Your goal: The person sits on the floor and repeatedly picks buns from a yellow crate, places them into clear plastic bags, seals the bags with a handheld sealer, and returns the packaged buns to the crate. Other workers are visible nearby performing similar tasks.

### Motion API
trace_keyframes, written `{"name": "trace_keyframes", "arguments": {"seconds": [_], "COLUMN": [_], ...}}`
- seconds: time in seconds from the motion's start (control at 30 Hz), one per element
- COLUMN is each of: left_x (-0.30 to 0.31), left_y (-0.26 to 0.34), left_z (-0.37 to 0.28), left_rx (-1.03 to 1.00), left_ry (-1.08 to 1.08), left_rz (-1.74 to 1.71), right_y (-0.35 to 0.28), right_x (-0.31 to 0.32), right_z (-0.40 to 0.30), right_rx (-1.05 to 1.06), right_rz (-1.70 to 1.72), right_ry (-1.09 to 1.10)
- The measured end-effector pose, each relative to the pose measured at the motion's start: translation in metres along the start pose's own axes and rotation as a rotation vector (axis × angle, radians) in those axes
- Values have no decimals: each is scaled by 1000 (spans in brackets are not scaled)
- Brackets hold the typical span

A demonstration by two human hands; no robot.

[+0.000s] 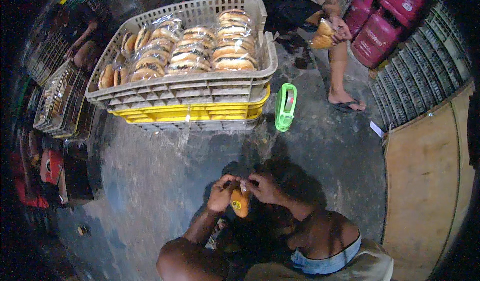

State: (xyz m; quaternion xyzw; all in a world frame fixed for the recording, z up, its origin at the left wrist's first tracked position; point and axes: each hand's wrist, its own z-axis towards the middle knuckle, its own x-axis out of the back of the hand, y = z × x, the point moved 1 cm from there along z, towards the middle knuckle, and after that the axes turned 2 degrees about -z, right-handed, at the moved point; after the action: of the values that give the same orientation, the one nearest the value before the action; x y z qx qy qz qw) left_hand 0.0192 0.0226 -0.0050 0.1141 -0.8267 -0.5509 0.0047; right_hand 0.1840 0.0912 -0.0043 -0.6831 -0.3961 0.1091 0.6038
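Low in front of my bent legs, a small bread bun [239, 208] in a clear plastic bag hangs below my hands and bears a round yellow sticker. My left hand [219, 197] pinches the bag's top from the left. From the right, my right hand [265, 189] grips the same gathered top, with fingertips close to the left ones. Ahead stands a grey plastic crate [180, 87] filled with rows of wrapped buns [191, 52] with dark filling. Right of the crate, a green tape dispenser [285, 108] rests on the floor.
The grey crate sits on a yellow crate [187, 114]. Another person's hand [340, 29] holds wrapped bread [322, 37]. Pink gas cylinders [378, 37], stacked grey trays [416, 71] and a wooden board [420, 157] line the right. At left are another person and more crates [80, 101].
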Motion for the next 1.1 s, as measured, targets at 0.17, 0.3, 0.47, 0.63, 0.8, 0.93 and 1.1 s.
{"name": "trace_keyframes", "arguments": {"seconds": [0.17, 0.3, 0.47, 0.63, 0.8, 0.93, 1.1], "left_x": [-2, -7, -6, -21, -3, -7, -3], "left_y": [-20, -3, -14, -7, -15, -5, -14], "left_z": [5, 5, 4, -10, -16, -19, -17], "left_rx": [-459, -618, -266, -194, -269, -157, -183], "left_ry": [282, 302, 19, -288, -210, -288, -300], "left_rz": [422, 241, -103, -241, 30, -102, -104], "right_y": [49, 45, 40, 36, 26, 97, 111], "right_x": [-46, -39, -31, -6, 80, 181, 197], "right_z": [8, 12, 11, 13, 55, 130, 165], "right_rx": [-60, -86, -69, -96, -104, -225, -276], "right_rz": [687, 787, 705, 719, 584, 16, 304], "right_ry": [7, -42, -127, -175, 280, 871, 565]}}
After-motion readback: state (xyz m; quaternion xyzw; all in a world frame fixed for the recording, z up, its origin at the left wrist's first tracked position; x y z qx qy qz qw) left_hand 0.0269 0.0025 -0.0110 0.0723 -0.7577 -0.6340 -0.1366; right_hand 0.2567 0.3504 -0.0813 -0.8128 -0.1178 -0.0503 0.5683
